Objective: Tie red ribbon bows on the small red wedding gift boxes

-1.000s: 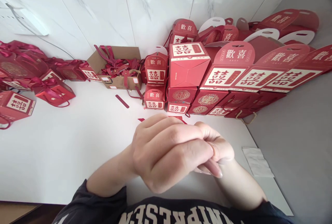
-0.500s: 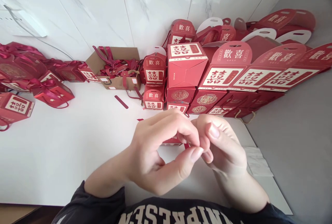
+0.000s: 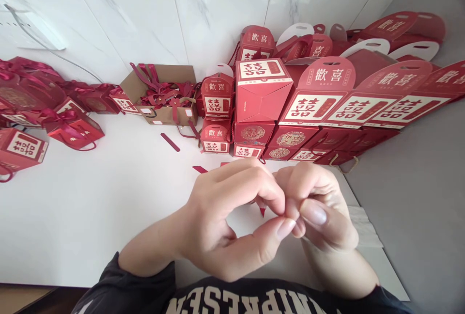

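1. At ten o'clock from the hands, red gift boxes (image 3: 78, 131) are gathered on the white table (image 3: 109, 197); some carry ribbon bows.
2. Nearer the middle, between ten and eleven o'clock, a brown carton (image 3: 166, 114) stands open; it holds dark red ribbons (image 3: 167, 92); a thin red strip (image 3: 170, 142) lies just below it.
3. A short ribbon piece (image 3: 199, 169) lies beside the left hand (image 3: 218, 207); this hand has thumb and fingers curved into a ring, the tips touching the other hand's fingers.
4. Under the left fingers, a red piece (image 3: 262, 212) shows; it is mostly hidden.
5. The right hand (image 3: 327, 214) has thumb close to bent fingers; whether either hand pinches something thin, I cannot tell.
6. From twelve to two o'clock, stacked red boxes (image 3: 312, 105) stand near the wall.
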Demonstrator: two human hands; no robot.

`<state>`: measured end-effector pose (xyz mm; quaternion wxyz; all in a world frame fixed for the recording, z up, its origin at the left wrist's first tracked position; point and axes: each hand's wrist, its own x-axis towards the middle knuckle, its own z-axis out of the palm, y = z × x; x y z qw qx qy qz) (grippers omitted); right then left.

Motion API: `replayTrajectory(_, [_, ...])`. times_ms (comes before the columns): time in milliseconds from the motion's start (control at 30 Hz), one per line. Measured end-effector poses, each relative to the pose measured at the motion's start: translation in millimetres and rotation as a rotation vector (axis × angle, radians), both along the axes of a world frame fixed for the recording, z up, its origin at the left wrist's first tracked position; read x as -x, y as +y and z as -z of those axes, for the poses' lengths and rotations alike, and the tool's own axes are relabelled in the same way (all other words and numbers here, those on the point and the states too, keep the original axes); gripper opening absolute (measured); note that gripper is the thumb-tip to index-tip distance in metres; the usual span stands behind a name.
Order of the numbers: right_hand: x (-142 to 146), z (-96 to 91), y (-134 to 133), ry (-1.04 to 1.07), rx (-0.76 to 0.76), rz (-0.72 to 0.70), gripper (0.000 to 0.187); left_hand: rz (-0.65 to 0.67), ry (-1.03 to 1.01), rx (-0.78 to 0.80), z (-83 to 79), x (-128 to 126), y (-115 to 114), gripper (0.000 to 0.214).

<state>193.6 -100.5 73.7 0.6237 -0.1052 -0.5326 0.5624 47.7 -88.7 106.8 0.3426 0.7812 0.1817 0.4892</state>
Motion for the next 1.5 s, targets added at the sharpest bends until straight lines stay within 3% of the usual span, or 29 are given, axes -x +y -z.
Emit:
replayTrajectory(467, [-6, 0.5, -5, -0.041, 0.076, -0.06, 0.012, 0.03, -0.063, 0.105, -0.7, 2, 3, 0.01])
replayTrajectory(767, [3, -5.4, -6, -0.015, 0.011, 0.044, 0.019, 0.029, -0.077, 0.1, -1.2, 1, 2, 0.008])
replayTrajectory(1067, [3, -2.5, -1, -0.007, -0.056, 0.0, 0.018, 0.036, -0.05, 0.095, -2.4, 2, 4, 0.01])
replayTrajectory(1200, [1, -1.2, -1, -0.078, -0.08, 0.088, 0.019, 0.016, 0.013, 0.096, -1.8, 4, 4, 0.013])
replayTrajectory(1367, [1, 0.3, 0, -0.176, -0.24, 0.31, 0.023, 0.056, 0.04, 0.194, -1.5, 5, 0, 0.019])
replayTrajectory(1500, [1, 1.3, 1, -0.195, -0.268, 0.368, 0.023, 0.11, 0.037, 0.203, -1.1, 4, 0, 0.022])
